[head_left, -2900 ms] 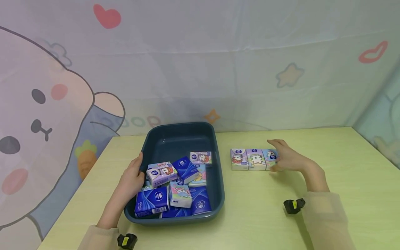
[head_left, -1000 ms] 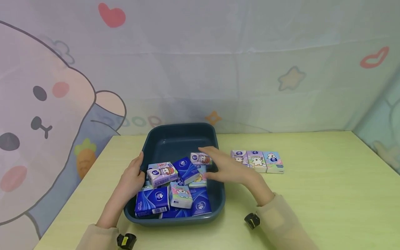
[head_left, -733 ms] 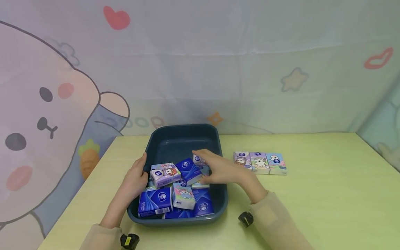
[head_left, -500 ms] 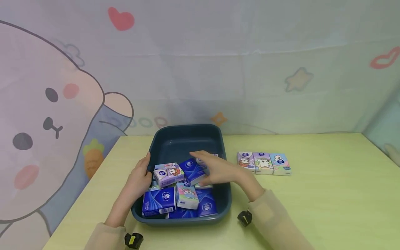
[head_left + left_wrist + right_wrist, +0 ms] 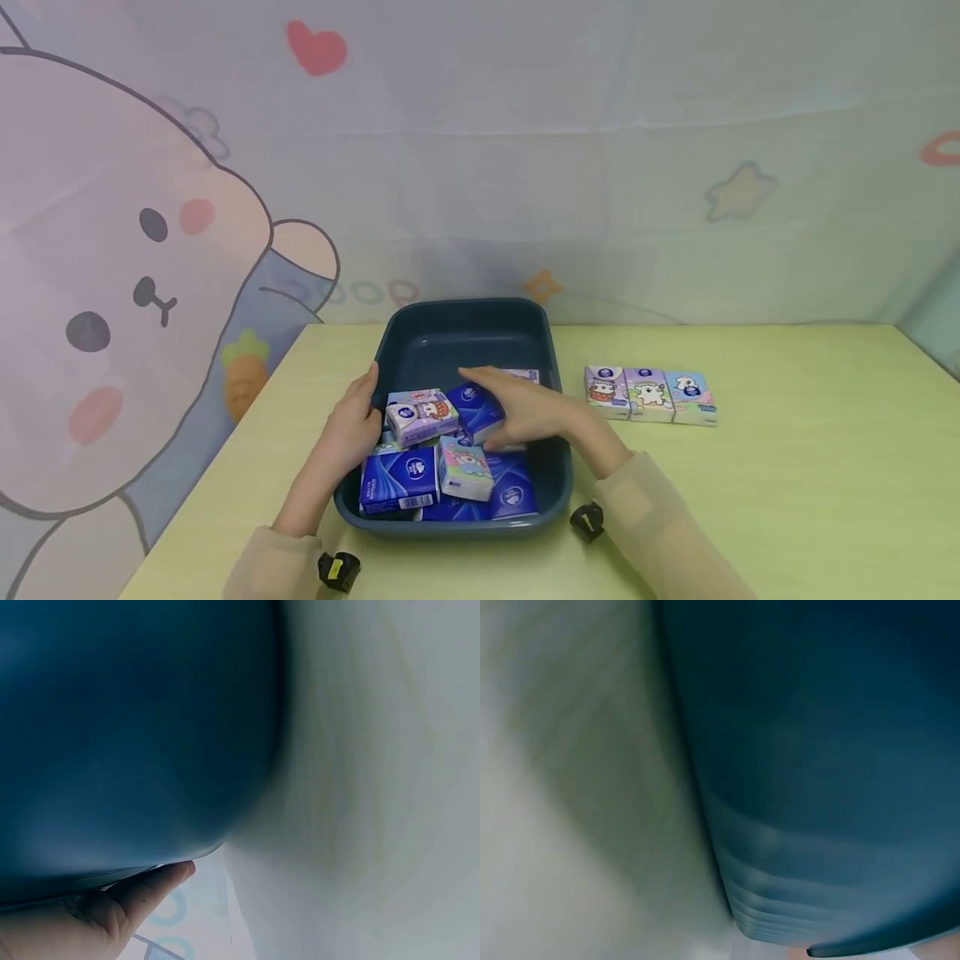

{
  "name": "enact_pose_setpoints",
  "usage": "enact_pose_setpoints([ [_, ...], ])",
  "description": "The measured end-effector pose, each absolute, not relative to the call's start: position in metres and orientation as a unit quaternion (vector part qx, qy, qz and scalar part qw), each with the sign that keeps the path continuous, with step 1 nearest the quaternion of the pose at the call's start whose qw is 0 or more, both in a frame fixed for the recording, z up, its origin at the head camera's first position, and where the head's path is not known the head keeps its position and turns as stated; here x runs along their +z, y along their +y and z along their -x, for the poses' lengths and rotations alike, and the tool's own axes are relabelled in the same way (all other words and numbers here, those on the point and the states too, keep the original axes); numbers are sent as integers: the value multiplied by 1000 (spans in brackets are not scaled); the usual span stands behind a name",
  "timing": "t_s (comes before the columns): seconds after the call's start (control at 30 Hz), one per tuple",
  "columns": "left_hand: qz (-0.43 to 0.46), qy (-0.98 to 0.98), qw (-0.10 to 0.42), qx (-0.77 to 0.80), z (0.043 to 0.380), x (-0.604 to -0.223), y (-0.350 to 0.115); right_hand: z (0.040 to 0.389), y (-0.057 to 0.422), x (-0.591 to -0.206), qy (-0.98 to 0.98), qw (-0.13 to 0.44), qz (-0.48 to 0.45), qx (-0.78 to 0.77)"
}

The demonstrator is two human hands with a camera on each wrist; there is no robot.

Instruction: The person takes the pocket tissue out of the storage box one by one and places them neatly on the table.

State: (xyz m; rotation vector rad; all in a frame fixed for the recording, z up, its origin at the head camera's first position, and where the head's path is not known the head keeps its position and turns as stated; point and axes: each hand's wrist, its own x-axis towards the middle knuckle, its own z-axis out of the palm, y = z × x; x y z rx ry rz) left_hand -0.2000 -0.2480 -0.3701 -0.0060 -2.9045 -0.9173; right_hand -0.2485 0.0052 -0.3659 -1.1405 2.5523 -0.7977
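A dark blue plastic bin [image 5: 350, 500] holds several small tissue packs. My left hand [image 5: 350, 433] grips its left rim; the left wrist view shows the hand's fingers [image 5: 154, 892] along the rim. Over the bin's right side reaches my right hand [image 5: 528, 408], its fingers and thumb spread around a dark blue tissue pack [image 5: 472, 400]. Fingertips are at that pack's far edge and the thumb at its near corner. A purple cartoon tissue pack [image 5: 423, 418] lies left of it, a pastel one [image 5: 465, 471] in front. The hand partly hides another purple pack [image 5: 525, 375] behind.
Right of the bin, three cartoon tissue packs stand side by side in a row on the table [image 5: 787, 492]: a purple pack [image 5: 606, 392], a lilac pack [image 5: 649, 394] and a light blue pack [image 5: 692, 397]. A printed cloth backdrop [image 5: 480, 183] hangs behind.
My right hand left the light blue pack at the row's right end, crossed into the bin and has shifted left around the blue pack. My left hand stays on the rim. The view has turned right-to-left.
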Motion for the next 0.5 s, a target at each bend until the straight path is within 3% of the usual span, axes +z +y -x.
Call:
enact_pose_setpoints([
  [0.5,0,-954,44,-297,201,-371,-250,250,5,-367,874,89,409,-248],
])
